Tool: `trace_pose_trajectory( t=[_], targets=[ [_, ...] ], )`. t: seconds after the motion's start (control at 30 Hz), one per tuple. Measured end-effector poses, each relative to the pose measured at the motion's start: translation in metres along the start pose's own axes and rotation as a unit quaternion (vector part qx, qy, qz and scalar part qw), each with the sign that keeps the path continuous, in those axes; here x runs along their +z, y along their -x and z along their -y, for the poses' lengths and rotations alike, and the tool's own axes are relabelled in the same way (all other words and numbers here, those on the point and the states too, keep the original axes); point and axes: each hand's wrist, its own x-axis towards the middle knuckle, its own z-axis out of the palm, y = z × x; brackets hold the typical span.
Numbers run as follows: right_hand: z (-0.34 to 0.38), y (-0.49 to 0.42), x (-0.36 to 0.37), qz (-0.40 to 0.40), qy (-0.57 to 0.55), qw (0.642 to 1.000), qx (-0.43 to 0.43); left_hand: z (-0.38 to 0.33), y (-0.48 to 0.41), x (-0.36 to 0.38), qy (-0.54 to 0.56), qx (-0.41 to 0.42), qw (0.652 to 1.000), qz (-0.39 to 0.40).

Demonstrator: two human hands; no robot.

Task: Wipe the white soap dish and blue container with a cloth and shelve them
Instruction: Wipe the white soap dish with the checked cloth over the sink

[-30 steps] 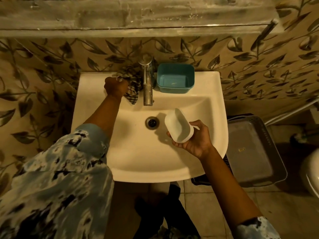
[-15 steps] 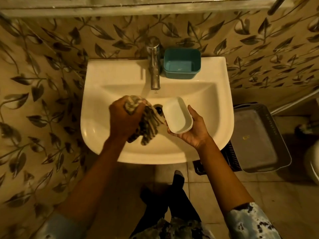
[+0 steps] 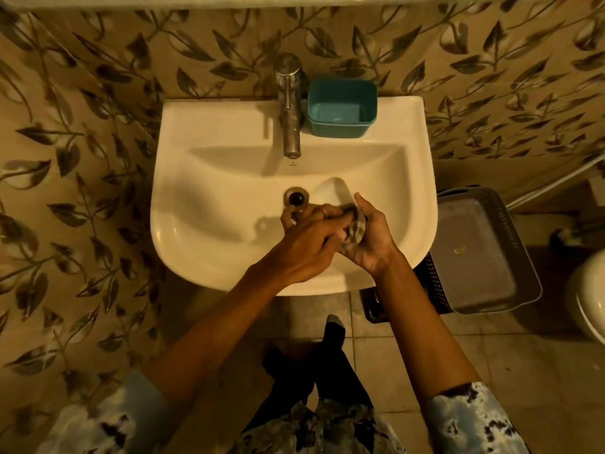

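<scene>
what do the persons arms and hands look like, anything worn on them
Both forearms are bare. The sleeves are pushed up toward the elbows: pale blue fabric with dark, blotchy, tie-dye-like patches, seen on the left sleeve and the right sleeve. The left hand wears a thin ring on one finger. No ring, watch or glove is visible on the right hand.

Warm, dim yellow light fills a small bathroom. Leaf-patterned wall covering surrounds a white wall-hung sink with a chrome tap. Beige floor tiles lie below, a grey tray beside the sink.
</scene>
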Motion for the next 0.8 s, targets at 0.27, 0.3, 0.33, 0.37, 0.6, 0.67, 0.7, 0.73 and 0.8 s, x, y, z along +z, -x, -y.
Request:
trace_pose_trajectory(
  t=[0.27, 0.3, 0.33, 0.37, 0.6, 0.67, 0.7, 0.73, 0.8],
  targets=[
    [-0.008, 0.006, -0.008, -0.003, -0.03, 1.0, 0.002, 0.005, -0.017, 0.008, -0.202, 0.035, 0.976, -0.077],
    [-0.007, 0.006, -0.006, -0.002, -0.032, 0.999, 0.0, 0.003, -0.022, 0.011, -0.215, 0.018, 0.971, -0.099],
    [-0.006, 0.006, -0.005, -0.004, -0.032, 0.999, 0.0, 0.0, -0.028, 0.012, -0.226, -0.007, 0.968, -0.109],
    [-0.006, 0.006, -0.003, -0.01, -0.028, 1.0, 0.002, -0.002, -0.034, 0.011, -0.237, -0.038, 0.964, -0.113],
    [0.004, 0.006, -0.009, -0.07, 0.072, 0.994, -0.045, -0.019, -0.051, 0.011, -0.33, -0.093, 0.934, -0.099],
    [0.008, 0.007, -0.01, -0.08, 0.098, 0.99, -0.057, -0.022, -0.056, 0.009, -0.333, -0.093, 0.936, -0.073],
    [0.01, 0.007, -0.011, -0.083, 0.104, 0.989, -0.064, -0.023, -0.06, 0.005, -0.336, -0.097, 0.936, -0.048],
    [0.012, 0.007, -0.012, -0.087, 0.108, 0.988, -0.074, -0.023, -0.064, 0.001, -0.334, -0.103, 0.937, -0.018],
    [0.017, 0.007, -0.012, -0.082, 0.116, 0.986, -0.09, -0.026, -0.067, -0.007, -0.3, -0.117, 0.946, 0.041]
  ],
)
